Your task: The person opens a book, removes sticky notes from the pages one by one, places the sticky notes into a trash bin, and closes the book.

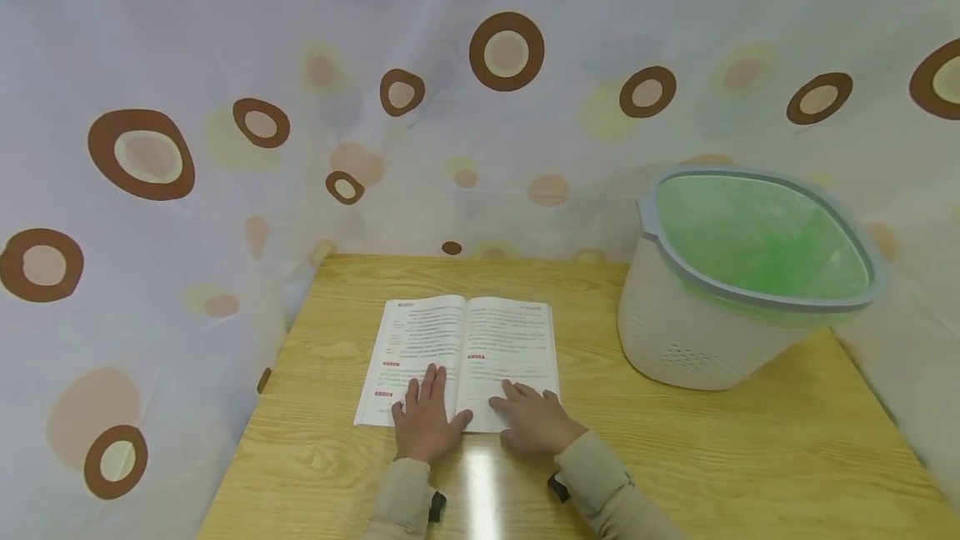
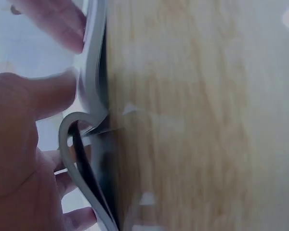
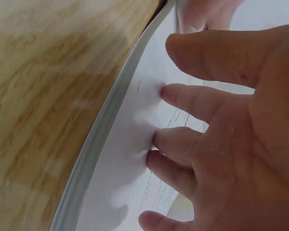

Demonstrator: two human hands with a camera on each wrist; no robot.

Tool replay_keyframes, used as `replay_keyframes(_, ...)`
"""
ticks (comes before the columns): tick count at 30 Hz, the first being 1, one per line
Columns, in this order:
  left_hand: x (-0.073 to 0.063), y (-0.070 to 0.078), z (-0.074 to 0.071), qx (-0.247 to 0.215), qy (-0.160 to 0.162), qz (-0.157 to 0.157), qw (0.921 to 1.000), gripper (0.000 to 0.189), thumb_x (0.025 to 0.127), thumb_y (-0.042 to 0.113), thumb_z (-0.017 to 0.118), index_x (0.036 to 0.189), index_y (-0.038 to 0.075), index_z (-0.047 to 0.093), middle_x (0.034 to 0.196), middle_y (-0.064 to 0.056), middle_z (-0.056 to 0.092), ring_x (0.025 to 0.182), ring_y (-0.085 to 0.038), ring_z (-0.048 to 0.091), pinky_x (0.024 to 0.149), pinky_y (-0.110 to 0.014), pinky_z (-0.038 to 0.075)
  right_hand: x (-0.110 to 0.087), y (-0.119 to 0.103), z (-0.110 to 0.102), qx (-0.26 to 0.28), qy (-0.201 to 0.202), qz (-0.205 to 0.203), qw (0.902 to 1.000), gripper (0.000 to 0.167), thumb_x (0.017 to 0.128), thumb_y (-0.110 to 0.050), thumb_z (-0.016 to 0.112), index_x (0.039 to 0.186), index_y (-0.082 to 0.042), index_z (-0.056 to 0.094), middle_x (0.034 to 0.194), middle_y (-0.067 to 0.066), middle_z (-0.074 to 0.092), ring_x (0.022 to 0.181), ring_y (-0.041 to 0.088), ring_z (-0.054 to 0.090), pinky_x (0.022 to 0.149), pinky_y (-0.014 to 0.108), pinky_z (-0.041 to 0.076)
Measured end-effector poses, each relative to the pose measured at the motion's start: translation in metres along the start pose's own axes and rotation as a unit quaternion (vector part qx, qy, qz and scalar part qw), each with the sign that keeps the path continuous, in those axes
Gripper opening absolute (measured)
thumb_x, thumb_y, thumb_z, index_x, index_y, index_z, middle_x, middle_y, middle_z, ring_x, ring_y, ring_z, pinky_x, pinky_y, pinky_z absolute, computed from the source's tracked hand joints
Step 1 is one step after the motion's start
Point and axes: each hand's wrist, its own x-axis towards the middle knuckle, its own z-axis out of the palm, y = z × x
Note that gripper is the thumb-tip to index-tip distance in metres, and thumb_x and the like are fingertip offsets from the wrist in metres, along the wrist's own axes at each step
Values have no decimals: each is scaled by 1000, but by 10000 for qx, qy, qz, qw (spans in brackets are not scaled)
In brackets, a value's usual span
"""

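An open book (image 1: 510,327) with printed pages lies flat on the wooden table in the head view. My left hand (image 1: 427,427) rests on the lower part of the left page, fingers spread and straight, thumb near the spine. On the lower right page, my right hand (image 1: 536,423) touches the paper with its fingertips. The left wrist view shows the book's lower edge (image 2: 90,72) curving at the spine beside my thumb. Seen from the right wrist, the fingers are apart and their tips press the page (image 3: 118,139); nothing is gripped.
A white basket (image 1: 675,332) with a grey rim and green inside stands on the table (image 1: 315,473) to the right of the book. Behind the table hangs a pale curtain (image 1: 450,7) patterned with brown rings. Light reflects off the tabletop between my forearms.
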Motion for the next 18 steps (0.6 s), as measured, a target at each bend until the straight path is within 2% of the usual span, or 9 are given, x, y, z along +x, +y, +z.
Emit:
replay_keyframes(4,-1,-1,-8,-253,-67,23,9997,68,95,40,59,152,10,38,161,-13,34,146,-44,31,108,-70,28,-2,-1,1,20,13,-3,10000,54,91,-24,61,143,-15,53,159,19,37,147,38,36,113,70,28)
replay_keyframes(10,-1,0,-16,-307,-147,17,9994,65,94,34,61,151,11,40,160,-15,34,145,-43,34,107,-67,31,-5,-2,2,-1,102,62,9999,54,91,-24,62,143,-15,53,159,19,37,147,37,36,113,69,30)
replay_keyframes(15,-1,-7,-13,-389,163,-7,9991,63,93,33,62,148,9,44,158,-18,37,142,-44,37,106,-69,34,-7,1,4,10,171,-45,9998,54,92,-25,64,144,-15,52,159,17,37,147,36,37,112,68,32)
replay_keyframes(18,-1,-14,-14,-546,410,-246,9974,64,92,37,63,146,7,46,157,-20,38,142,-46,34,106,-70,32,-9,1,4,56,217,-130,9997,55,90,-24,65,143,-14,53,159,18,37,146,37,37,110,68,33)
